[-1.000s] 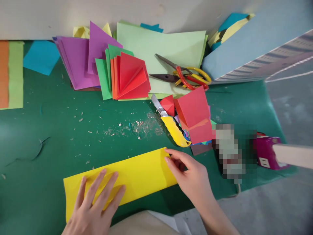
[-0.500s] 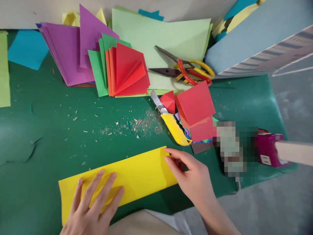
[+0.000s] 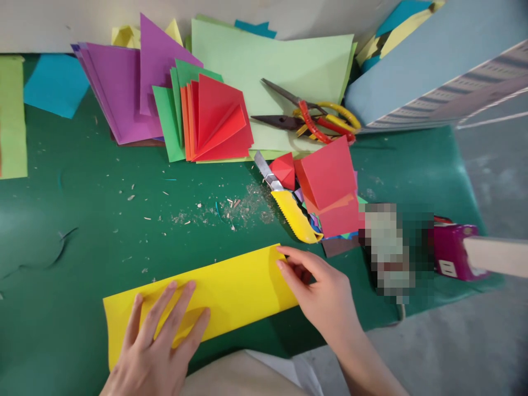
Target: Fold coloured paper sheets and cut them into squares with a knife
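A long strip of yellow paper (image 3: pixel 239 280) lies slantwise on the green table (image 3: pixel 103 220), its right end higher than its left. My left hand (image 3: pixel 159 335) rests on the left part of the strip with fingers spread. At the right end, my right hand (image 3: pixel 317 291) pinches the upper corner of the yellow paper between thumb and fingertips; its other fingers are curled and partly hidden. Just beyond the right hand lies a yellow-handled utility knife (image 3: pixel 291 209) with its blade out, beside folded red paper (image 3: pixel 328 176).
Scissors (image 3: pixel 322 110) and pliers (image 3: pixel 284 122) lie on pale green sheets (image 3: pixel 268 60) at the back. Folded red (image 3: pixel 223 118), green (image 3: pixel 167 115) and purple paper (image 3: pixel 119 93) stands left of them. A light blue box (image 3: pixel 412 66) is at right. Scraps dot the table.
The view has shifted slightly, so the things at left appear a little further right. Both hands keep their places on the yellow paper.
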`<state>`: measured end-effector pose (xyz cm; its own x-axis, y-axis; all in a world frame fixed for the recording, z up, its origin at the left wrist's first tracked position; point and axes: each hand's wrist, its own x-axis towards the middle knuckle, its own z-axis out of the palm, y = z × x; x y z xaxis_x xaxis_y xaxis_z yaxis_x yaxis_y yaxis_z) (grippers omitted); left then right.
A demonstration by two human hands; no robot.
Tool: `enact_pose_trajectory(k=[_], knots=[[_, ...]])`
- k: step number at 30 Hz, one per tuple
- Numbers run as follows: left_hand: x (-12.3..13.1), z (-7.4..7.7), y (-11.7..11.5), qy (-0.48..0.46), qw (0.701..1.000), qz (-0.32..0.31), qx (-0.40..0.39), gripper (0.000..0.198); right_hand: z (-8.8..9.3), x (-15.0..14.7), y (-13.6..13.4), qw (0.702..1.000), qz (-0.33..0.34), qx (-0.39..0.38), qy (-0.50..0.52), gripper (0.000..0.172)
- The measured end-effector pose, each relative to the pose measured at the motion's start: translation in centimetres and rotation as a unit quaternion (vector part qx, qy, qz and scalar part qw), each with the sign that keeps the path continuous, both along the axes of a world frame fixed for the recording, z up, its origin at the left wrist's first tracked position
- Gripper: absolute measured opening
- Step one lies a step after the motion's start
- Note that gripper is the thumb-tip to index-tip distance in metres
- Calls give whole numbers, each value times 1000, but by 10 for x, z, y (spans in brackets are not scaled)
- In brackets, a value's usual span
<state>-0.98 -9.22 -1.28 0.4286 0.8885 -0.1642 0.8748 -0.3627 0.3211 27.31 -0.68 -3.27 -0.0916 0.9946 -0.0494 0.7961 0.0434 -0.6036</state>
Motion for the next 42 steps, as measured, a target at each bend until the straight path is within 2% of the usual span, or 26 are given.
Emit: enact_pose_trajectory(k=[6, 11, 14, 21, 30, 38, 40, 42], knots=[[3, -1, -1, -31, 999, 30, 12, 43, -3, -1, -1, 1000, 8, 16, -20, 19], [7, 1, 2, 2, 999, 32, 11, 49, -4, -1, -2, 999, 14, 16, -33, 22], [10, 9, 7, 40, 999, 16, 6, 49, -3, 0, -1, 999, 24, 7, -40, 24], [18, 34, 14, 96, 993, -6, -64, 48, -5, 1, -1, 998, 35, 20, -46, 27], [24, 46, 21, 125, 989, -18, -75, 42, -5, 2, 1, 992, 65, 32, -100, 25], [24, 44, 18, 124, 991, -17, -53, 40, 6, 0, 1, 973, 100, 101, -181, 27], [24, 43, 16, 130, 990, -22, -45, 39, 13, -8, -4, 964, 134, 137, -183, 27], [25, 43, 16, 137, 990, -26, -35, 38, 21, -23, -15, 947, 199, 182, -173, 23]])
